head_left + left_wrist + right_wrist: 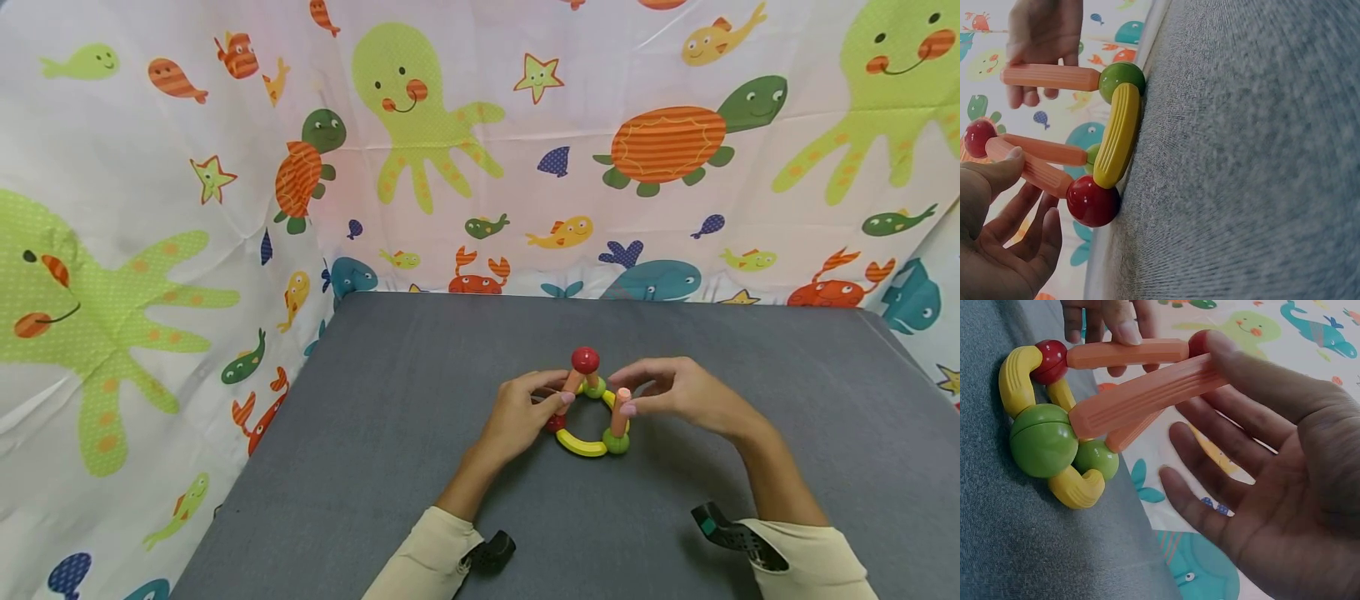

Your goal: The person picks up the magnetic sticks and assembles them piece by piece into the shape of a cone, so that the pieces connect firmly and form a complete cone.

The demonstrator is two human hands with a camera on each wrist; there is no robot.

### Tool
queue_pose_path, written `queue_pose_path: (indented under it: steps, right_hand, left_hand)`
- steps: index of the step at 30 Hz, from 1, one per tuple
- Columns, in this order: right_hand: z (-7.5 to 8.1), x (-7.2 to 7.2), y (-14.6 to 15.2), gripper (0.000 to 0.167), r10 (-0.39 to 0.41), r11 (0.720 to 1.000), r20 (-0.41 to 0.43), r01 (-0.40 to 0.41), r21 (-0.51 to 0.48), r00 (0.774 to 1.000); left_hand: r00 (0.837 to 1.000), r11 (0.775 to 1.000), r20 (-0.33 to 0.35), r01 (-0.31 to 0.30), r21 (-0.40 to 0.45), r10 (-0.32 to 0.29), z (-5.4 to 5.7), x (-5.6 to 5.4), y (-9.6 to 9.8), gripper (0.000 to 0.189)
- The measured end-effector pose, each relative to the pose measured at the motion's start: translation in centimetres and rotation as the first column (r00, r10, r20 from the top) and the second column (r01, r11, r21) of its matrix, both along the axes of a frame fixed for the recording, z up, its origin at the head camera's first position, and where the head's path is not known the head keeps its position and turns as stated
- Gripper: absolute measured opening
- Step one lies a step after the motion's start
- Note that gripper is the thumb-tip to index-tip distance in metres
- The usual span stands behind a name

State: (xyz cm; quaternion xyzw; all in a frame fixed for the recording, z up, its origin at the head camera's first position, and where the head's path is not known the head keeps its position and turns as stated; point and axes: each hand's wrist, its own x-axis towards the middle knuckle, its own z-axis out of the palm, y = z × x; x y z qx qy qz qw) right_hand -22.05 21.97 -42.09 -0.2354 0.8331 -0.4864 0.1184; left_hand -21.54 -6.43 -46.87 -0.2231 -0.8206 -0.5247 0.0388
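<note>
A ring of yellow curved bars (pixel 581 444) joined by balls lies on the grey table, with orange sticks rising from its balls. My left hand (pixel 516 418) pinches one orange stick (pixel 1044 177) between thumb and fingers; this stick runs from a lower red ball (pixel 1093 200) to the red ball (pixel 585 360) at the top. A second stick (pixel 1054 150) also leads up to that top ball from a green ball. On the right, my right hand (pixel 686 398) pinches the upper end of a third orange stick (pixel 1147 390), which stands on a green ball (pixel 1043 440), apart from the top ball.
The dark grey table (pixel 360 500) surrounds the structure. Behind it and at the left hangs a white curtain (pixel 465 83) printed with sea animals. A dark band with a camera (pixel 735 533) sits at each wrist, beside cream sleeves (pixel 427 554).
</note>
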Motion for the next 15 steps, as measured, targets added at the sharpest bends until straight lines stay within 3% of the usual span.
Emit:
queue_pose_path:
  steps: [9,15]
  right_hand:
    - [-0.7,-0.4,-0.1,0.03,0.137,0.986,0.11,-0.146,0.078,0.984]
    - [-1.3,-0.7,-0.4,0.025,0.072,0.993,0.061,-0.077,0.085,0.996]
  left_hand:
    - [1.0,1.0,0.001,0.006,-0.004,-0.006,-0.1,-0.1,0.0,0.035]
    - [1.0,1.0,0.01,-0.007,0.008,0.007,0.0,-0.2,0.0,0.034]
